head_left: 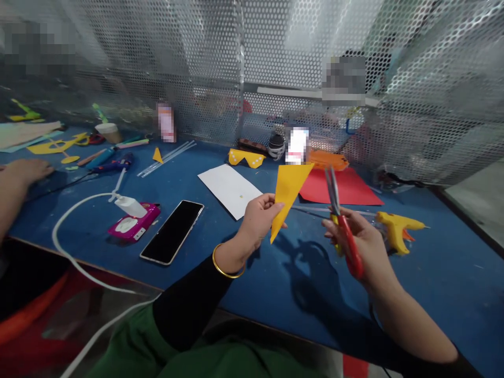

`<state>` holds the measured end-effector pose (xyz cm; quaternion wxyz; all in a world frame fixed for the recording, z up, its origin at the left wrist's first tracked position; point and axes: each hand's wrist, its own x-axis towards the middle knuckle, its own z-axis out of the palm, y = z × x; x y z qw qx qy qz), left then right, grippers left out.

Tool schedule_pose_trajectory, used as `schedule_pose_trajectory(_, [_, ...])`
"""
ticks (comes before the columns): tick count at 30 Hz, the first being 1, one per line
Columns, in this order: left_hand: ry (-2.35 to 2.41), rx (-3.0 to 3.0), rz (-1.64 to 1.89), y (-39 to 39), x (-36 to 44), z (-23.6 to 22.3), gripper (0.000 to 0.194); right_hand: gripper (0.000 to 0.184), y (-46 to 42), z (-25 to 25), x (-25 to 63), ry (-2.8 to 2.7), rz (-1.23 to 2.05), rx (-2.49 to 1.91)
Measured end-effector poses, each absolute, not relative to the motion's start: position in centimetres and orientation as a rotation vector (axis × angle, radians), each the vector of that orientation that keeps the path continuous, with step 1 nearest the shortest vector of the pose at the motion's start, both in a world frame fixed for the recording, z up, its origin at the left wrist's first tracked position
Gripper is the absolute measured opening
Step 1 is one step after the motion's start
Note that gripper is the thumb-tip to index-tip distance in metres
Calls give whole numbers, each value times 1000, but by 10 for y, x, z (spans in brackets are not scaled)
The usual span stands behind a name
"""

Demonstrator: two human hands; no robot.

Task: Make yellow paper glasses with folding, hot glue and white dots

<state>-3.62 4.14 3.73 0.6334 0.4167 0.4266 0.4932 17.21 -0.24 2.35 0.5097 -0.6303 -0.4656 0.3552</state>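
My left hand [258, 219] pinches a yellow paper triangle [289, 189] by its edge, above the blue table. The triangle is wide at the top and narrows to a point below. In my right hand [368, 244] is a pair of scissors [348, 241] with red and yellow handles, blades pointing up. The blades stand to the right of the yellow paper, apart from it. Below the left hand's far side lies a white sheet [228, 189]. A red sheet [340, 187] lies behind the scissors, and a yellow glue gun [399, 228] rests to the right.
A black-screened phone [173, 231] and a magenta power socket [136, 223] with a white cable lie at left. A yellow mask [246, 157] sits behind the white sheet. Perforated metal panels [205, 68] close off the back. Another person's hand [29, 170] rests at far left.
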Motion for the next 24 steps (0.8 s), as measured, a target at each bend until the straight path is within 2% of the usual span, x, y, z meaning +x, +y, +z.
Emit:
schedule_pose_trajectory(3, [1034, 864, 1210, 41, -36, 39, 4, 56, -11, 8, 185, -1443, 667, -1716])
schedule_pose_trajectory(7, [1058, 814, 1156, 39, -33, 40, 6, 45, -27, -3, 196, -2010, 218, -1959])
schedule_pose_trajectory(13, [992, 724, 1071, 37, -32, 36, 11, 45, -32, -12, 202, -2372, -37, -1872])
schedule_pose_trajectory(19, [996, 613, 1035, 41, -34, 30, 7, 41, -32, -9, 203, -2451, 39, -1771])
schedule_pose_trajectory(24, [960, 504, 1127, 39, -29, 29, 16, 31, -30, 11, 188, -2187, 470, -1631])
